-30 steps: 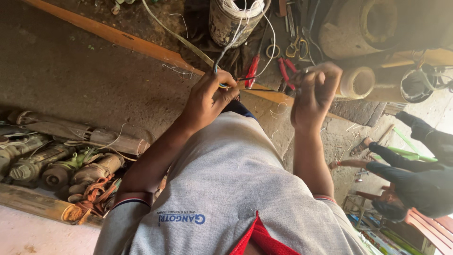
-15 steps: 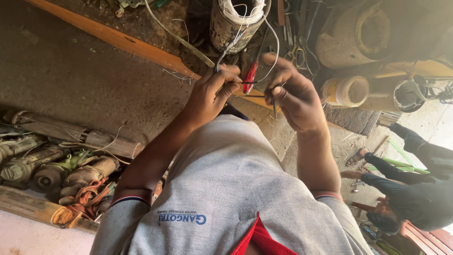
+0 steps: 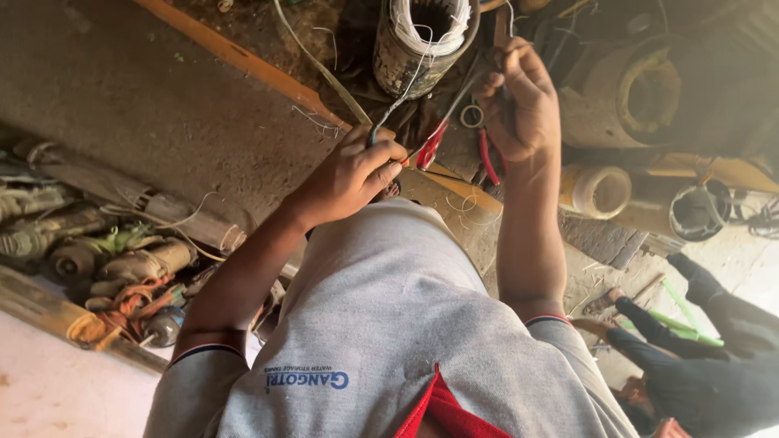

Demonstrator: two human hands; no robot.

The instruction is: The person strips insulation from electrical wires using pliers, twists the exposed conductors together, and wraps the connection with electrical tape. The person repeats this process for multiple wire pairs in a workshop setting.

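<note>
Both hands are up in front of the person's chest, over a cluttered, dirty floor. Left hand (image 3: pixel 353 174) is clenched, thumb and fingers pinching a thin dark wire (image 3: pixel 372 134) that rises out of the fist and joins pale strands running toward the motor winding (image 3: pixel 426 36), a round, grimy drum packed with whitish coil that stands near the top edge of the view. Right hand (image 3: pixel 523 101) is raised a little higher and is closed around a slim tool with red handles, the pliers (image 3: pixel 430 146); the metal part slants up into the fist while one red grip points down toward the left hand's knuckles, very near them, though whether they touch I cannot tell. A second red handle (image 3: pixel 489 162) hangs just below the right wrist. An orange wooden plank (image 3: pixel 235 57) crosses the floor diagonally behind the hands. A yellowish roll of tape (image 3: pixel 596 191) lies on its side to the right of the right forearm, with a large rusty round housing (image 3: pixel 641 93) above it. Worn motor parts (image 3: pixel 122 259) and tangled cords are heaped at the left edge. At the lower right corner another person's dark-clad legs (image 3: pixel 698 349) stretch across the ground, well apart from the work.
</note>
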